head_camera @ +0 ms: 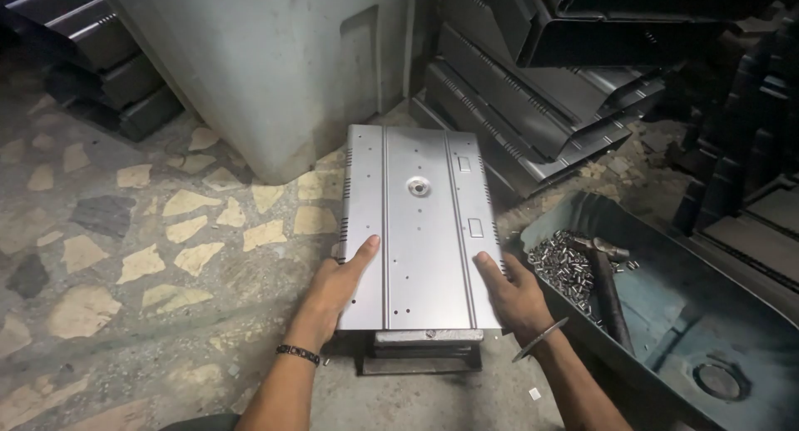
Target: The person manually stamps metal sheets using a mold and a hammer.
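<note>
Both forearms come up from the bottom edge, a dark beaded band on the left wrist and a thin metal bangle (541,338) on the right. Left of them lies a stone-chip floor (125,265) with pale irregular pieces. The left hand (337,285) rests flat on the near left edge of a grey sheet-metal panel (420,223), thumb on top and fingers spread along the side. The right hand (512,294) presses the near right edge the same way. So the 2 hands are apart, 1 on each side, neither closed around anything.

That panel sits on a small dark metal stand (424,352) just ahead of the wrists. Its long axis runs straight away from the person, with a round boss (418,185) near the middle; both hands are equally near it. Behind stands a large pale grey bin (266,65). Further right, similar panels are stacked (533,115), and a dark tray (666,314) holds small metal parts (562,260) and a hammer (606,285).
</note>
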